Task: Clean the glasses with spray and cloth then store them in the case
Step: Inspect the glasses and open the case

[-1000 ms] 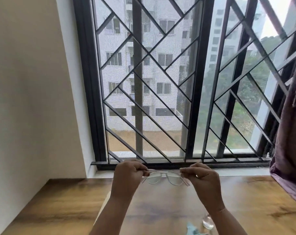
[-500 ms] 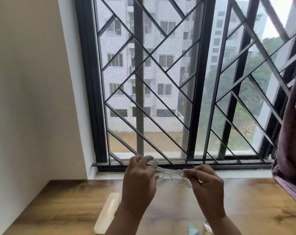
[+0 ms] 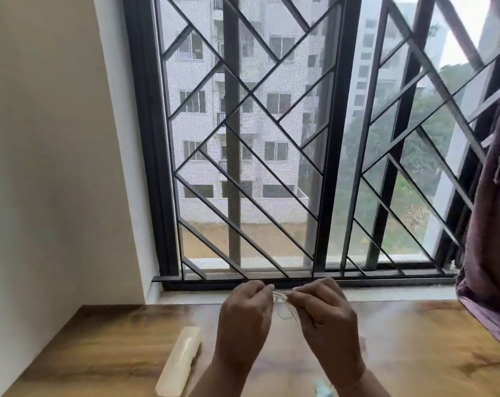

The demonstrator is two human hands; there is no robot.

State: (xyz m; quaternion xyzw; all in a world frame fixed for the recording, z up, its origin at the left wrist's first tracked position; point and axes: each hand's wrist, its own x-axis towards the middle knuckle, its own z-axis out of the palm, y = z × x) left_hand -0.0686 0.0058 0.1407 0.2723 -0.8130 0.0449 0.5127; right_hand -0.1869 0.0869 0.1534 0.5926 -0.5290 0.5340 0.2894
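your left hand (image 3: 244,313) and right hand (image 3: 323,313) each pinch the glasses (image 3: 284,304) above the desk (image 3: 100,339), the frame mostly hidden by fingers. the case (image 3: 180,361) lies left; a blue scrap (image 3: 324,391) is cut off below.

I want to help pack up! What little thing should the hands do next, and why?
Probably the left hand lets go and reaches for the case. It and the right hand both pinch the glasses above the table; the case lies to their left, apparently closed.
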